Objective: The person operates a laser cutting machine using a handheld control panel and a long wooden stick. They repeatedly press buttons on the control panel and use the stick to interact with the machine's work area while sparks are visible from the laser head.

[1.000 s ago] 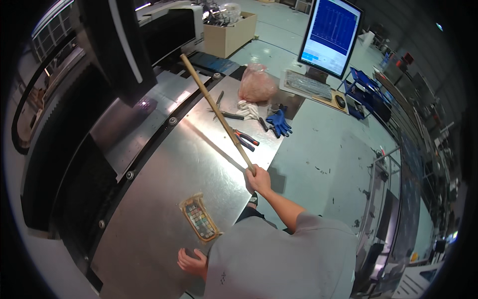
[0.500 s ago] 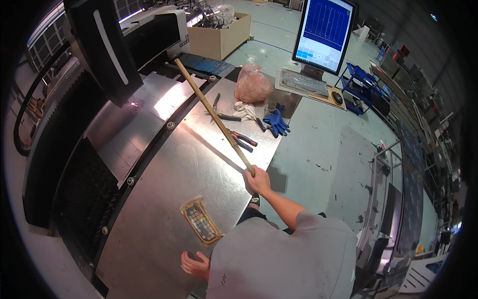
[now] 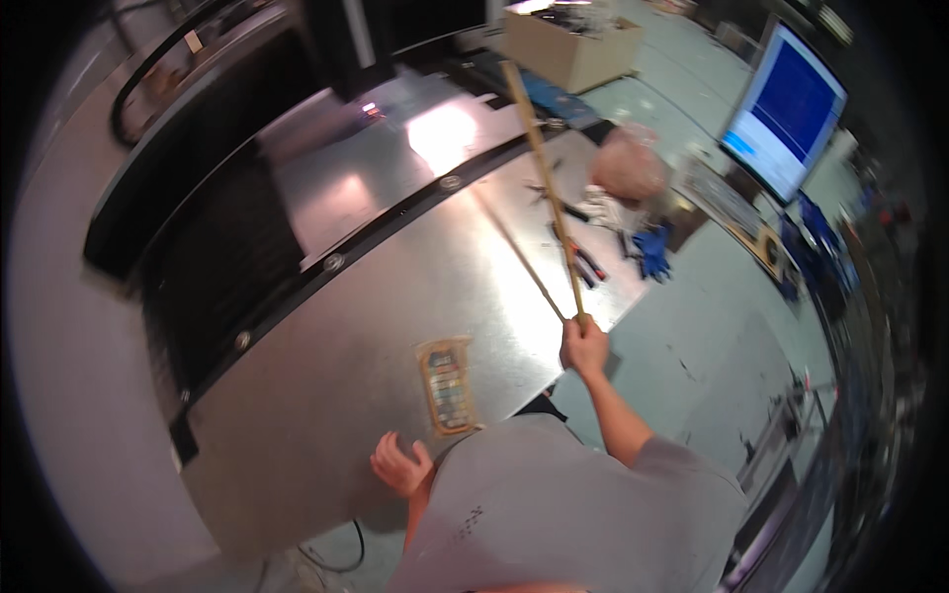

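My right hand point(image 3: 585, 346) is closed round the lower end of a long bamboo-like stick point(image 3: 544, 158). The stick rises at a slant over the sheet-metal table point(image 3: 326, 395), its far tip near the machine's edge. My left hand point(image 3: 400, 466) hovers by the table's near edge with its fingers loosely spread and nothing in them. Close to it lies a keypad controller point(image 3: 449, 387) with a worn yellowish cover. Beyond the right hand are pliers with red and black handles point(image 3: 587, 265), white gloves point(image 3: 601, 208) and a blue glove point(image 3: 652, 253).
A cutting machine point(image 3: 366, 74) with a glowing spot at its head stands at the far left, over a bright metal sheet point(image 3: 346, 203). A pinkish plastic bag point(image 3: 630, 166) sits at the table's far corner. A monitor point(image 3: 786, 114) and a wooden box point(image 3: 568, 49) stand beyond.
My view has swung to the left, so the scene sits further right, with some blur. The stick now stands steeper in the picture, still in my right hand. My left hand stays empty.
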Motion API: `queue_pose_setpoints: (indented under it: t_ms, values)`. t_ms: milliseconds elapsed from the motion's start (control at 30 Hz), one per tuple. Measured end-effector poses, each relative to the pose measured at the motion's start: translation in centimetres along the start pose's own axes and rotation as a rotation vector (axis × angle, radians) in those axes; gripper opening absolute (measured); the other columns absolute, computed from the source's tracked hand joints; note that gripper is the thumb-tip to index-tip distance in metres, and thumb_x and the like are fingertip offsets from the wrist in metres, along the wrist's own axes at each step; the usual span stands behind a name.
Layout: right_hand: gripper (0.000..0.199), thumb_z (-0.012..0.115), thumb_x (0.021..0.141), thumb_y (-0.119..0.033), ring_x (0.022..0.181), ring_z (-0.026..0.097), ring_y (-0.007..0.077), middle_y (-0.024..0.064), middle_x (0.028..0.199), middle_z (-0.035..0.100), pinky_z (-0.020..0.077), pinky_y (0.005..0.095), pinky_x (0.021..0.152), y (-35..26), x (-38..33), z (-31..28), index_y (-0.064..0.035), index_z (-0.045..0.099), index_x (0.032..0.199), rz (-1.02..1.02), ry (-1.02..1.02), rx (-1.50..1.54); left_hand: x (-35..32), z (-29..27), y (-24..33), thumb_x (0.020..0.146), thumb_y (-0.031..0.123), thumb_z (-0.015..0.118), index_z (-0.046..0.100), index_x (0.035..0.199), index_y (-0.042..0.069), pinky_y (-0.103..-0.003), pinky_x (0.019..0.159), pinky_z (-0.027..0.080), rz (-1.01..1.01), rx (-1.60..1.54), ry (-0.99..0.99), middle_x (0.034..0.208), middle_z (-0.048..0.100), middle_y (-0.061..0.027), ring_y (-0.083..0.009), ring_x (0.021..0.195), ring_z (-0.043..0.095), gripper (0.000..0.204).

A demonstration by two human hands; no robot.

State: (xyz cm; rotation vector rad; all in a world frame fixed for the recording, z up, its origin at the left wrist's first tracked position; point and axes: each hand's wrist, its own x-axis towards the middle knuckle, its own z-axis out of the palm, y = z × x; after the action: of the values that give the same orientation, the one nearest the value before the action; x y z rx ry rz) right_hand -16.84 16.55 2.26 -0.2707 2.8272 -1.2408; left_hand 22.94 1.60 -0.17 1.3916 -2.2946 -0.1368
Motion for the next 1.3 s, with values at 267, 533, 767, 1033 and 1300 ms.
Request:
queue_pose_setpoints:
  t_ms: [267, 533, 767, 1033, 1300]
  values:
    - [0.027, 0.068, 0.099, -0.032, 0.075, 0.073, 0.0359, 0.0191, 0.08, 0.072, 0.0552, 0.0467, 0.071, 1.5, 0.7, 0.6, -0.0058, 0.073, 0.106, -0.121, 0.07, -0.008, 0.7, -2.1, 1.7, 0.09, 0.03, 0.071, 0.059, 0.135, 0.009, -0.055, 0.125, 0.028, -0.113, -0.073, -0.095, 0.14, 0.06, -0.0089, -0.0291, 0.137, 0.052, 0.052]
    - [0.026, 0.068, 0.097, -0.031, 0.08, 0.072, 0.0397, 0.0187, 0.084, 0.073, 0.0542, 0.0493, 0.075, 1.6, 0.7, 0.4, -0.0062, 0.073, 0.104, -0.06, 0.021, 0.03, 0.7, -2.1, 1.9, 0.09, 0.029, 0.071, 0.059, 0.136, 0.009, -0.055, 0.125, 0.027, -0.123, -0.085, -0.087, 0.139, 0.06, -0.0093, -0.0295, 0.137, 0.053, 0.052]
    - [0.028, 0.068, 0.098, -0.032, 0.079, 0.072, 0.0411, 0.0202, 0.085, 0.074, 0.0537, 0.051, 0.074, 1.4, 0.8, 0.3, -0.0054, 0.073, 0.104, -0.076, 0.027, 0.005, 0.6, -1.8, 1.7, 0.089, 0.029, 0.072, 0.058, 0.136, 0.009, -0.056, 0.125, 0.027, -0.114, -0.102, -0.072, 0.138, 0.06, -0.0093, -0.0302, 0.136, 0.053, 0.053]
    - [0.032, 0.066, 0.101, -0.035, 0.072, 0.07, 0.0382, 0.0206, 0.078, 0.07, 0.0518, 0.0488, 0.068, 1.7, 0.8, 0.5, -0.0036, 0.071, 0.104, -0.124, 0.052, -0.009, 0.7, -1.8, 1.8, 0.088, 0.029, 0.073, 0.058, 0.136, 0.01, -0.056, 0.125, 0.027, -0.119, -0.109, -0.072, 0.139, 0.06, -0.0093, -0.0298, 0.136, 0.053, 0.053]
    - [0.037, 0.073, 0.096, -0.032, 0.072, 0.071, 0.0333, 0.0194, 0.083, 0.072, 0.0546, 0.0451, 0.07, -2.2, 1.0, -1.2, -0.0085, 0.074, 0.124, -0.137, -0.146, -0.029, 0.7, -1.9, 1.8, 0.089, 0.029, 0.073, 0.058, 0.136, 0.01, -0.056, 0.124, 0.028, -0.127, -0.108, -0.074, 0.139, 0.06, -0.0095, -0.0299, 0.136, 0.053, 0.053]
